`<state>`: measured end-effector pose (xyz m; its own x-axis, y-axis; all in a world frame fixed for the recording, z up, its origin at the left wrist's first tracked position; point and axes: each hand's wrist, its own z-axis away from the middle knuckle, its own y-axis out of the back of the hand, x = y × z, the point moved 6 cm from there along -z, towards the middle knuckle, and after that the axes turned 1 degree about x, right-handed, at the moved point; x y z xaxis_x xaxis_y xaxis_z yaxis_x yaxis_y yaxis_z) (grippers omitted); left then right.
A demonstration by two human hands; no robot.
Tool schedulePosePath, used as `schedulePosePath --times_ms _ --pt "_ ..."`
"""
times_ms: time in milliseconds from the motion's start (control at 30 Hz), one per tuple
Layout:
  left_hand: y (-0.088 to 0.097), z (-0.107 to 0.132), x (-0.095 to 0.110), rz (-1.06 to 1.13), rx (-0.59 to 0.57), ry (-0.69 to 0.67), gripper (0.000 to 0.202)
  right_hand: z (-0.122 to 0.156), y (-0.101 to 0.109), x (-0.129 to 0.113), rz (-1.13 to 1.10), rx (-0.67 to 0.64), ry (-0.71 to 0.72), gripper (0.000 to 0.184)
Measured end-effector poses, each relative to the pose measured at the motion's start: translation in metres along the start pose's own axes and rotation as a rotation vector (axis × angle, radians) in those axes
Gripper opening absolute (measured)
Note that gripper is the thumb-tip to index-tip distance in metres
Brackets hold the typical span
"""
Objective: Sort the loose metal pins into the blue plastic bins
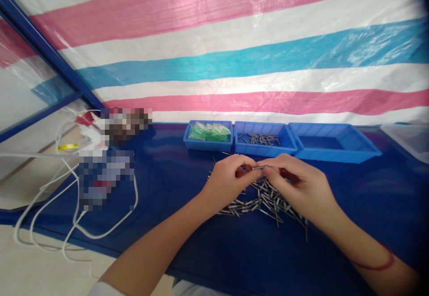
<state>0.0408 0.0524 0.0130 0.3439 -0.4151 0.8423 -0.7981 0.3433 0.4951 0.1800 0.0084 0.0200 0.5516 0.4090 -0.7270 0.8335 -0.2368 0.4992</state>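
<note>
My left hand point(231, 173) and my right hand point(296, 179) meet above a loose pile of thin metal rods point(268, 200) on the blue tabletop. Between their fingertips lies one thin metal rod point(259, 167), pinched at its left end by my left thumb and forefinger and at its right end by my right ones. Several rods in the pile have a thicker, lighter section; their exact kind is too small to tell. Just beyond my hands, a blue bin point(264, 147) contains more thin metal pieces.
Left of that bin, another blue bin point(208, 145) contains small green-and-clear packets point(209, 133). A third blue bin point(338, 154) stands to the right, near a translucent tray point(409, 139). White cables point(110, 229) loop over the table's left side. A striped sheet point(234, 70) hangs behind.
</note>
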Motion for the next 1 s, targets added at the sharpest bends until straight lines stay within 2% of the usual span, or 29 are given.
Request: schedulePosePath --times_ms 167,467,567,667,800,900,1000 --pt "0.008 -0.002 0.004 -0.018 0.039 -0.007 0.021 -0.001 0.000 0.003 0.021 -0.001 -0.022 0.019" --pt "0.011 -0.001 0.005 -0.043 0.052 0.009 0.029 0.000 -0.010 0.011 -0.038 -0.071 -0.123 0.020" --pt "0.011 -0.001 0.005 -0.063 0.029 0.016 0.032 -0.001 -0.011 0.014 -0.134 -0.058 -0.217 0.021" --pt "0.015 -0.002 0.003 -0.102 0.005 0.035 0.038 0.000 -0.013 0.022 -0.247 -0.032 -0.368 0.026" --pt "0.028 -0.006 -0.001 -0.165 0.047 0.045 0.039 0.004 -0.018 0.036 -0.467 0.027 -0.575 0.030" --pt "0.038 -0.009 -0.002 -0.205 0.086 0.036 0.035 0.000 -0.018 0.043 -0.622 0.086 -0.643 0.028" --pt "0.042 -0.011 -0.004 -0.248 0.080 0.026 0.030 -0.013 -0.012 0.048 -0.680 0.114 -0.667 0.025"
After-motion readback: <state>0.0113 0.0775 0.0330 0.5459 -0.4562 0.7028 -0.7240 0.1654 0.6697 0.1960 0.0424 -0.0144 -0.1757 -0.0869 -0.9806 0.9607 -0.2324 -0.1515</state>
